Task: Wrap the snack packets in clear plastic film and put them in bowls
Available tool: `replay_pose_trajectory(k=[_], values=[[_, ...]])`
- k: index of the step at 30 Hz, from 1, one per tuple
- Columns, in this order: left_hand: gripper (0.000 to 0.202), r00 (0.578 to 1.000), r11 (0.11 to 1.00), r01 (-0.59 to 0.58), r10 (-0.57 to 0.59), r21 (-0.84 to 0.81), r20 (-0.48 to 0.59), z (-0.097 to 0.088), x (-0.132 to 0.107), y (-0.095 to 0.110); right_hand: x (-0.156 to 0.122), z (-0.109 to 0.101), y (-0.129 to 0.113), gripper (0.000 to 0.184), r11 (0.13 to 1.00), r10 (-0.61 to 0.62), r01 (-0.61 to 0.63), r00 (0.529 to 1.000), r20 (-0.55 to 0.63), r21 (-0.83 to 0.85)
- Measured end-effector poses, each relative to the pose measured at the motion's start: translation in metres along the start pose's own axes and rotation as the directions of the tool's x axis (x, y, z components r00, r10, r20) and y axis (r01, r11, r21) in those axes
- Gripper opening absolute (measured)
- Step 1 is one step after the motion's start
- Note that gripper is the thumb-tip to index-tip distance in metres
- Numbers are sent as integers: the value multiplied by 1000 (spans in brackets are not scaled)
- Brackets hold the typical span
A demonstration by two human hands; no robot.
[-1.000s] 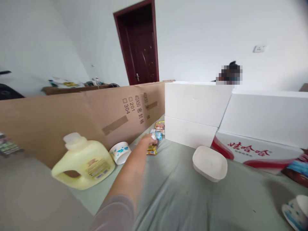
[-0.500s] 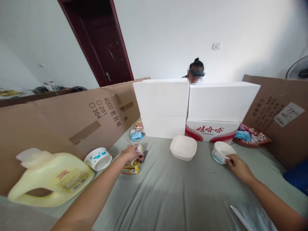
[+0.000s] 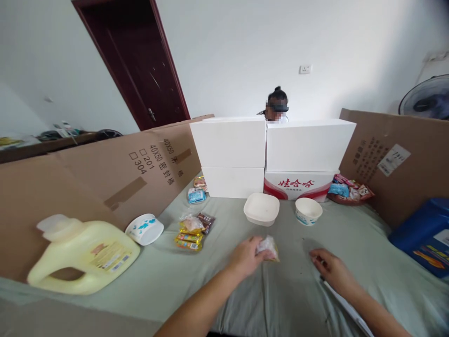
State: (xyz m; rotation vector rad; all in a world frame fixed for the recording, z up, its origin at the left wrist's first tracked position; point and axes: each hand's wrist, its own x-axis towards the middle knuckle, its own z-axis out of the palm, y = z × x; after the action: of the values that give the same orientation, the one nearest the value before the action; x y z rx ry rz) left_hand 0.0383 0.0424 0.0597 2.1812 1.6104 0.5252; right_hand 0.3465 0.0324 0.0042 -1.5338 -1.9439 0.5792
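In the middle of the cloth, my left hand (image 3: 247,257) is closed around a small clear snack packet (image 3: 268,249) with pale, pinkish contents. To its right, my right hand (image 3: 331,270) hovers low over the cloth, fingers loosely bent and apart, nothing visible in them. A slim white stick-like thing (image 3: 347,306) lies partly under that hand. Beyond the hands are a white rounded-square bowl (image 3: 261,217) and an upright white paper bowl (image 3: 308,215) with a blue pattern. A pile of snack packets (image 3: 191,234), yellow, brown and clear, lies left of my left hand.
A yellow detergent jug (image 3: 87,255) and a tipped paper bowl (image 3: 145,229) lie at left. White boxes (image 3: 231,145) wall off the back, a person (image 3: 277,105) behind them. Cardboard (image 3: 157,173) flanks both sides. At right are a snack basket (image 3: 351,201) and blue container (image 3: 428,238).
My left hand has moved right from the pile with a clear packet. My right hand has let go of the paper bowl and drawn back toward me. The view has shifted slightly.
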Motion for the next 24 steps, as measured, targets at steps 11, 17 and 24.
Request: replay_pose_trajectory(k=[11, 17, 24], values=[[42, 971, 948, -36, -41, -315, -235, 70, -58, -9, -39, 44, -70, 63, 985, -159, 159, 987, -16, 68], [65, 924, 893, -328, 236, -308, -301, 75, -86, -5, -44, 63, -77, 57, 951, -300, 306, 947, 118, -39], [24, 947, 788, -93, -119, -609, -299, 67, -78, -7, -59, 45, -54, 25, 961, -130, 190, 952, -276, 203]])
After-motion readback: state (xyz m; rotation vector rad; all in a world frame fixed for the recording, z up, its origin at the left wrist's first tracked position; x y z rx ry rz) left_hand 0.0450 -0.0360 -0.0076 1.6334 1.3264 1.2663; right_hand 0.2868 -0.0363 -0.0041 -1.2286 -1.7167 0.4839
